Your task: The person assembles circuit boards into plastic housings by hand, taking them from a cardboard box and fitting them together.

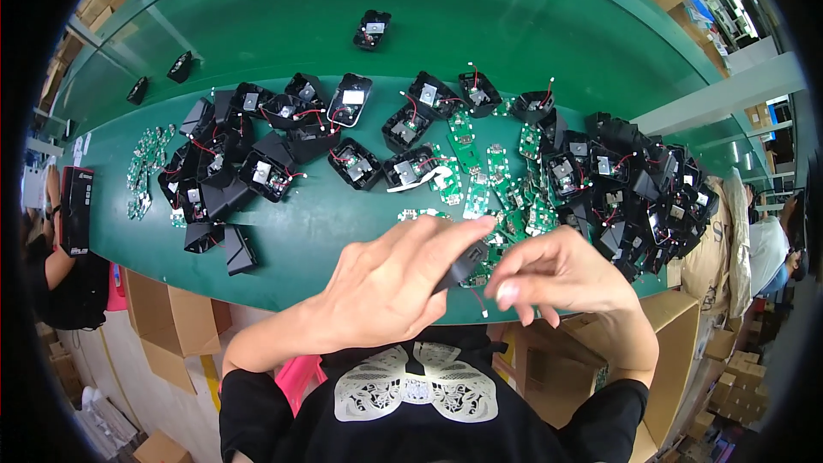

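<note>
My left hand [386, 279] is wrapped round a black plastic housing [465, 266], tilted above the near edge of the table, its inside mostly hidden. A thin wire [482, 302] with a small white plug hangs below it. Just to the right, my right hand [561, 274] has its fingers curled, thumb and forefinger close together beside the wire. Whether anything is pinched there cannot be made out. Beyond my hands lie loose green circuit boards [476, 193], several overlapping. Open black housings with red wires, such as one nearby housing [356, 163], stand beyond them.
Piled black housings [613, 180] cover the right side of the green table [326, 240]; another group [223, 163] sits left. Small boards [146, 167] lie far left, near a black box [77, 210]. Cardboard boxes [171, 313] stand below the front edge. People work at both sides.
</note>
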A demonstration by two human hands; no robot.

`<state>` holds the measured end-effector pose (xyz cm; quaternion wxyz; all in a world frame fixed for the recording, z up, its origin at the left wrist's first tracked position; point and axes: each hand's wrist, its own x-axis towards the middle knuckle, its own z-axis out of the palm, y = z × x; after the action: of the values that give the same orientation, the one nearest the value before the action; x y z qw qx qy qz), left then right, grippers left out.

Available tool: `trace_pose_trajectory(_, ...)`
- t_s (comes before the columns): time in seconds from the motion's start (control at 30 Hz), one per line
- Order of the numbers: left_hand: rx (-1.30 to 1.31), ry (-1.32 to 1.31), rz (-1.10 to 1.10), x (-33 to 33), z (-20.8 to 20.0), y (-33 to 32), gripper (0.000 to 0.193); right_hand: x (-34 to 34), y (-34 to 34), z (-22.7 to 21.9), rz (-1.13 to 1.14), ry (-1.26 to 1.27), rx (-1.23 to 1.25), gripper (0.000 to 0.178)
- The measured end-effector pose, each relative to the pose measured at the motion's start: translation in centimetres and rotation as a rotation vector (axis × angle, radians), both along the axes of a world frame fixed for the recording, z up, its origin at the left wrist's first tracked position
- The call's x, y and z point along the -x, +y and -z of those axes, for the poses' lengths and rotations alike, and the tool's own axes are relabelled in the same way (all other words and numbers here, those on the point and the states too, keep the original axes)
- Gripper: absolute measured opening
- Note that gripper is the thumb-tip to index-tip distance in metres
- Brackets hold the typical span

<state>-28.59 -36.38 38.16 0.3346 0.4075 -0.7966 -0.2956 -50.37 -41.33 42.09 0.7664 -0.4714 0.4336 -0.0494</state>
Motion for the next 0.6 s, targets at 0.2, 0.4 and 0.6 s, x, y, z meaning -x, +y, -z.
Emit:
trace_pose_trajectory(0.2,0.448,-0.206,-0.107,0.9,0.3,-0.2,0.064,-0.7,-0.2,-0.1,-0.202,0.084,0.007,0.024)
trace_pose_trajectory(0.4,0.579,-0.375,-0.16,1.1,0.0,0.0,0.063,-0.7,-0.5,0.5,-0.201,0.073,0.045,0.021)
trace_pose_trajectory(0.6,-0.8,0.54,0.152,-0.2,-0.1,1.2,0.065,-1.1,1.8,0.5,-0.059,-0.018,0.767,0.008)
